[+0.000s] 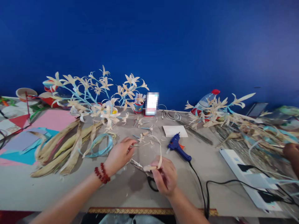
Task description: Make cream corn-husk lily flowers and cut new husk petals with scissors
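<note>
My right hand (166,175) is closed on a strip of pale dried husk (160,155), its thin end curving up and away. The fingers of my left hand (120,155) are pinched together at a thin stick (137,146) over the tabletop. Scissors (152,184) with black handles lie between my hands, partly hidden by the right one. Small husk petals and short blue stems (141,137) are scattered just beyond my fingers. To the right of them lies a blue glue gun (178,147), nozzle pointing away, near a white card (175,131).
Husk flowers on blue stems (93,90) stand at the back left; more flowers (215,109) lie right. Dried husks (67,146) and coloured paper (25,146) cover the left. A power strip (243,177) with cables and another person's hand (291,154) are right. A phone (151,104) stands behind.
</note>
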Action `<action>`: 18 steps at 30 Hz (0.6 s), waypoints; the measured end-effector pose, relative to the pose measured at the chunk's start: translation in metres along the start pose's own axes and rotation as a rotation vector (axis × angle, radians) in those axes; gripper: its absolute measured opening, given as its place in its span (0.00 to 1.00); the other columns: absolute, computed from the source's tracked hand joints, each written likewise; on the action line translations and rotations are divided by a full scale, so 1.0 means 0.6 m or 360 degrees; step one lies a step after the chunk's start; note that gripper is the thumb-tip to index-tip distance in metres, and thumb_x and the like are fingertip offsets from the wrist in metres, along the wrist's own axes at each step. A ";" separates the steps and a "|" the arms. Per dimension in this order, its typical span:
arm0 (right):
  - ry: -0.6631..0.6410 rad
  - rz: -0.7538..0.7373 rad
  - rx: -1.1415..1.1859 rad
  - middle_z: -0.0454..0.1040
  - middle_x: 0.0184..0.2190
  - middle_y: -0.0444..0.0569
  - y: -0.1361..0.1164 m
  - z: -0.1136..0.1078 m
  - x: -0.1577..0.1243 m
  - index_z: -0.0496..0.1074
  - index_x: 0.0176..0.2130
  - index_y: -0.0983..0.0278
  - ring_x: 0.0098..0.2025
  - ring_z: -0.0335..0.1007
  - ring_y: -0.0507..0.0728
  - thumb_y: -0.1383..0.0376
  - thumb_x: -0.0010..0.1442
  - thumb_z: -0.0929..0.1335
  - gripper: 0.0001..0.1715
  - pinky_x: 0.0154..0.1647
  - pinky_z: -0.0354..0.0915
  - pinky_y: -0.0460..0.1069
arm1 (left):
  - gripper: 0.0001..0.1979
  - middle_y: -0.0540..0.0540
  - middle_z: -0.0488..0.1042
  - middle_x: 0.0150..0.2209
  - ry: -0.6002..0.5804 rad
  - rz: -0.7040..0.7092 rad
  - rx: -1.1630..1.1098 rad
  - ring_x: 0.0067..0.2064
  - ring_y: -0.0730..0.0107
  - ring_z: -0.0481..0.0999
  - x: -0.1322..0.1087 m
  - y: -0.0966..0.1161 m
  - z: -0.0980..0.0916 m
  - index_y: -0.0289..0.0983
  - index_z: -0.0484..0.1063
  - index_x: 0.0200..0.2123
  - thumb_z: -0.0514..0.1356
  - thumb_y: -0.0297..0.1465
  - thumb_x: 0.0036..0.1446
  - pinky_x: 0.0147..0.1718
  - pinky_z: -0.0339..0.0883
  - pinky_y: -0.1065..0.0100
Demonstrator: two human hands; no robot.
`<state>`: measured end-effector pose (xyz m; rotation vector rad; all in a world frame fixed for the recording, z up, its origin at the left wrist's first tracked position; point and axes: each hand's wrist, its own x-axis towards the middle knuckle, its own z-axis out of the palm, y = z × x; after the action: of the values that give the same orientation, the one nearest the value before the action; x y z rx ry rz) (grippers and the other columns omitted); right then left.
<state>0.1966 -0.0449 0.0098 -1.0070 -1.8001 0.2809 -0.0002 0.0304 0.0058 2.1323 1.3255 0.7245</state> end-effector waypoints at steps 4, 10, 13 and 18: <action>0.0036 -0.0046 0.0099 0.71 0.20 0.47 -0.002 -0.002 0.000 0.70 0.34 0.59 0.24 0.68 0.58 0.64 0.62 0.61 0.09 0.28 0.64 0.53 | 0.15 0.40 0.70 0.45 -0.0041 0.0167 0.0500 0.44 0.60 0.72 0.047 -0.016 0.007 0.36 0.70 0.47 0.53 0.24 0.57 0.46 0.65 0.61; 0.0109 -0.0041 0.0174 0.71 0.21 0.46 0.003 -0.003 0.003 0.70 0.35 0.61 0.24 0.68 0.56 0.68 0.60 0.62 0.07 0.29 0.64 0.51 | 0.11 0.44 0.71 0.39 -0.0163 0.0325 0.0589 0.42 0.62 0.71 0.081 -0.019 0.023 0.39 0.74 0.37 0.54 0.22 0.56 0.43 0.65 0.63; 0.0189 0.0032 0.0198 0.71 0.22 0.46 0.011 -0.002 -0.008 0.71 0.36 0.60 0.27 0.68 0.57 0.68 0.59 0.63 0.07 0.31 0.64 0.53 | 0.11 0.44 0.71 0.39 -0.0170 0.0356 0.0579 0.41 0.63 0.71 0.080 -0.022 0.024 0.39 0.75 0.37 0.54 0.22 0.56 0.42 0.65 0.64; 0.0670 0.0263 0.0465 0.70 0.23 0.47 0.034 -0.023 0.005 0.72 0.33 0.61 0.23 0.64 0.56 0.64 0.61 0.64 0.08 0.23 0.59 0.51 | 0.10 0.45 0.73 0.38 -0.0044 0.0290 0.0499 0.39 0.67 0.73 0.081 -0.044 0.008 0.38 0.74 0.36 0.52 0.24 0.59 0.41 0.65 0.68</action>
<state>0.2185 -0.0334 0.0057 -0.9260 -1.2579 0.3894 0.0051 0.0841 -0.0075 2.5277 1.3129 0.5852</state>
